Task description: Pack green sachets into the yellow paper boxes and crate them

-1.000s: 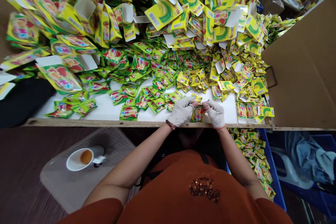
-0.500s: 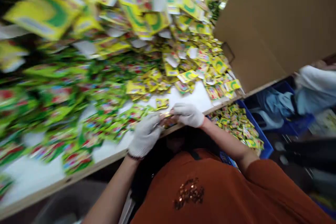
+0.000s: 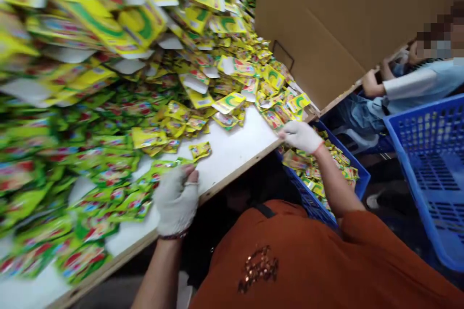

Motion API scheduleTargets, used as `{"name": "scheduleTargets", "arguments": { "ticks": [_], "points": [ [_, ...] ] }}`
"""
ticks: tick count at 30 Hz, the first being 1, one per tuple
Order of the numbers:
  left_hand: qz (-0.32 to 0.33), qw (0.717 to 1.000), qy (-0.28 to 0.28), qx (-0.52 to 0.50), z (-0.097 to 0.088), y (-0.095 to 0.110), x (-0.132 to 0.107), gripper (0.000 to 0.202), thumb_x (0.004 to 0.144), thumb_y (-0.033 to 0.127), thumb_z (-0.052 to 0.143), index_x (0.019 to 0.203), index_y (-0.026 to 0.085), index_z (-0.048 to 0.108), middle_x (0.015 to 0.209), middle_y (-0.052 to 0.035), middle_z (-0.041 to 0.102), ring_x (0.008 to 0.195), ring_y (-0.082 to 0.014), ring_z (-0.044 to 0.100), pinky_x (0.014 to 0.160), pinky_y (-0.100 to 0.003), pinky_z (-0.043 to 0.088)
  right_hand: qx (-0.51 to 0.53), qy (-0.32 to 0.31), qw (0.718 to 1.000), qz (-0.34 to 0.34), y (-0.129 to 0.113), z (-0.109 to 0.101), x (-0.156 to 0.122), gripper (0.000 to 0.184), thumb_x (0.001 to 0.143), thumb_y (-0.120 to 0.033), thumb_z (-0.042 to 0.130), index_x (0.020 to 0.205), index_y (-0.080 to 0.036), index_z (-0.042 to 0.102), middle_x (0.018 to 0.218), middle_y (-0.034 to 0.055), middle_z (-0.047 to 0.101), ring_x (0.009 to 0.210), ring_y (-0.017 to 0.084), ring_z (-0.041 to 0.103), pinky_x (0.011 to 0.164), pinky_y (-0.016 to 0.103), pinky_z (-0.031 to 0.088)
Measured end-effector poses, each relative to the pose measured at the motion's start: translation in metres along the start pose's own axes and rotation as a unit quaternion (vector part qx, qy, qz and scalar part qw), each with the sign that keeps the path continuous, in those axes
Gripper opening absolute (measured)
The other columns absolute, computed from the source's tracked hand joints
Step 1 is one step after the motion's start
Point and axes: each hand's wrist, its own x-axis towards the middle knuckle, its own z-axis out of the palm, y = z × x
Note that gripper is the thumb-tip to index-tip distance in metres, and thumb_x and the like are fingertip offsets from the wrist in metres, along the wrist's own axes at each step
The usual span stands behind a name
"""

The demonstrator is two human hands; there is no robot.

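Note:
My left hand (image 3: 176, 200), in a white glove, lies on the white table (image 3: 235, 147) near its front edge. Its fingers are stretched out, the tips touching green sachets (image 3: 119, 193). My right hand (image 3: 300, 135), also gloved, hangs at the table's right corner over a blue crate (image 3: 359, 174) of yellow and green sachets (image 3: 308, 169). Its fingers are curled, and what they hold, if anything, is hidden. A lone yellow sachet (image 3: 200, 149) lies between my hands.
Yellow cartons (image 3: 108, 24) and sachets are heaped over the far and left parts of the table. A cardboard wall (image 3: 326, 19) stands on the right. Beyond it another person (image 3: 409, 87) sits. A large blue basket (image 3: 427, 164) stands at the far right.
The view has swung to the right. My hands, which were together on a small stack of sachets, have parted: the right went to the blue crate, the left back to the green sachets.

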Motion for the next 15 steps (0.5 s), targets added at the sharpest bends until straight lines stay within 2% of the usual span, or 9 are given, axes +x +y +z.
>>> {"name": "scheduleTargets", "arguments": {
  "ticks": [2,4,6,8,10,13,15],
  "points": [
    [0.025,0.999,-0.014,0.014,0.006,0.006,0.008,0.03,0.092,0.04,0.048,0.094,0.017,0.067,0.096,-0.008,0.071,0.095,-0.0224,0.066,0.091,-0.037,0.051,-0.117,0.058,0.991,0.001,0.016,-0.015,0.0,0.032,0.084,-0.031,0.06,0.057,-0.018,0.048,0.06,-0.0036,0.041,0.063,0.011,0.037,0.062,0.026,0.028],
    [0.048,0.997,-0.049,0.032,0.013,0.009,0.02,0.029,0.092,0.039,0.048,0.094,0.017,0.067,0.1,-0.0094,0.07,0.1,-0.0238,0.064,0.094,-0.038,0.05,-0.146,0.071,0.986,-0.022,0.021,-0.002,0.002,0.034,0.088,-0.033,0.054,0.058,-0.018,0.047,0.061,-0.0031,0.041,0.064,0.012,0.039,0.062,0.026,0.028],
    [0.077,0.992,-0.093,0.044,0.02,0.01,0.029,0.031,0.091,0.041,0.049,0.1,0.016,0.066,0.108,-0.0115,0.068,0.108,-0.0259,0.062,0.098,-0.04,0.048,-0.139,0.016,0.989,-0.053,0.014,0.03,0.0,0.033,0.089,-0.031,0.052,0.059,-0.018,0.046,0.062,-0.0033,0.041,0.064,0.011,0.039,0.062,0.026,0.028],
    [0.131,0.98,-0.137,0.056,0.028,0.012,0.032,0.04,0.09,0.046,0.051,0.111,0.015,0.064,0.121,-0.0147,0.064,0.119,-0.0288,0.057,0.104,-0.042,0.045,-0.116,-0.111,0.983,-0.087,0.005,0.067,-0.004,0.028,0.087,-0.029,0.056,0.063,-0.017,0.05,0.064,-0.0039,0.045,0.065,0.011,0.04,0.063,0.024,0.029],
    [0.199,0.96,-0.181,0.082,0.039,0.014,0.032,0.053,0.087,0.052,0.053,0.123,0.013,0.059,0.134,-0.019,0.056,0.13,-0.0338,0.048,0.11,-0.048,0.039,-0.075,-0.199,0.972,-0.102,0.005,0.095,-0.008,0.021,0.088,-0.028,0.056,0.07,-0.017,0.056,0.07,-0.0037,0.051,0.069,0.01,0.044,0.066,0.023,0.032],
    [0.26,0.92,-0.243,0.164,0.051,0.017,0.029,0.066,0.082,0.057,0.057,0.13,0.011,0.054,0.138,-0.0239,0.05,0.134,-0.0431,0.041,0.109,-0.059,0.034,-0.07,-0.22,0.971,-0.067,0.027,0.116,-0.021,0.028,0.092,-0.033,0.052,0.068,-0.017,0.055,0.071,-0.0029,0.052,0.069,0.011,0.046,0.066,0.024,0.034],
    [0.277,0.899,-0.272,0.204,0.052,0.019,0.027,0.064,0.082,0.057,0.058,0.129,0.014,0.054,0.136,-0.0236,0.05,0.131,-0.0452,0.042,0.105,-0.063,0.035,-0.08,-0.173,0.982,0.016,0.055,0.12,-0.038,0.023,0.09,-0.034,0.054,0.075,-0.018,0.06,0.081,0.0002,0.058,0.079,0.014,0.051,0.073,0.025,0.037]
  ]
}}
